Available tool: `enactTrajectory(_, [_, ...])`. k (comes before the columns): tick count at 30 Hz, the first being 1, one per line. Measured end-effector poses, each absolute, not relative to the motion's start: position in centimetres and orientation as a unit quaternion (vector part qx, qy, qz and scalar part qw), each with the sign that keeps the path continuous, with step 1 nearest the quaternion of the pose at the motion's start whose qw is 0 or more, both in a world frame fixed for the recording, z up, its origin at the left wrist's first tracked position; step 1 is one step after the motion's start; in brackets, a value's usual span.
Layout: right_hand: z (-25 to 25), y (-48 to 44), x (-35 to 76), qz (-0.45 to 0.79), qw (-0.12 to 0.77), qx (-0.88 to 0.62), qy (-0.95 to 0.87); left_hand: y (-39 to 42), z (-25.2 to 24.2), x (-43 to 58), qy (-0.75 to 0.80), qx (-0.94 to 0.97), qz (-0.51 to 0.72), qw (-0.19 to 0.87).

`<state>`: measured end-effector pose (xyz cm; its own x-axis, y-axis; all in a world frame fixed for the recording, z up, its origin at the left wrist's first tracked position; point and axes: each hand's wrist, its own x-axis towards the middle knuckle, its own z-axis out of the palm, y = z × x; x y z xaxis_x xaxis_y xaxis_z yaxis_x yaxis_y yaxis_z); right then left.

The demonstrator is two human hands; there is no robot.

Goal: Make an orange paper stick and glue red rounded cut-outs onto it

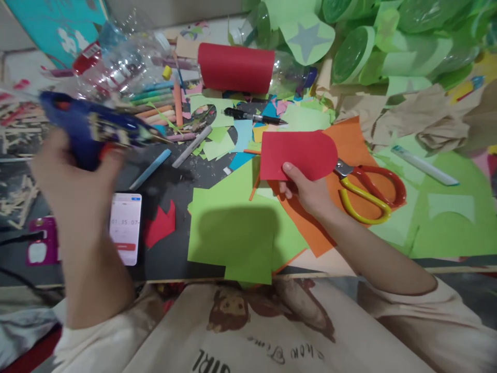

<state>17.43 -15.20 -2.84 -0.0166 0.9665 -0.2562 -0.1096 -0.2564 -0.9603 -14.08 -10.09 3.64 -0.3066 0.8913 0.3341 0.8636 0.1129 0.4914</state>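
My left hand (pixel 79 160) is wrapped round the handle of a blue glue gun (pixel 89 122), held above the left of the table with its nozzle pointing right. In my right hand (pixel 303 189) is a red paper piece (pixel 297 150) with one rounded end, gripped at its lower edge with the thumb on top. Beneath it lie green paper sheets (pixel 233 233) and an orange sheet (pixel 310 233). Beside the red piece rest scissors (pixel 365 194) with red and yellow handles. Farther back, a bottle wrapped in red paper (pixel 236 67) lies on its side.
A phone (pixel 126 228) showing a timer and a red scrap (pixel 161 225) lie near the front left. Pens, pencils and paper scraps cover the middle. Clear bottles (pixel 128 62) stand back left, green bottles (pixel 353 54) back right, near crumpled brown paper (pixel 435 119).
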Motion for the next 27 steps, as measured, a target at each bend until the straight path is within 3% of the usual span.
enactTrajectory(2, [-2.9,-15.2,17.5,0.597,0.457,-0.53,-0.392,-11.2,3.3,-10.2,0.722,0.609,0.327,0.012])
enactTrajectory(5, [-2.9,-15.3,17.6,0.592,0.457,-0.543,-0.381,-12.2,1.4,-7.2,0.679,0.638,0.349,0.098])
enactTrajectory(11, [-2.9,-15.2,17.6,0.561,0.448,-0.569,-0.403,-12.4,-2.6,-7.2,0.681,0.644,0.3,0.178])
enactTrajectory(27, [-2.7,-15.3,17.7,0.536,0.416,-0.6,-0.425,-12.8,-3.3,-6.3,0.698,0.653,0.242,0.166])
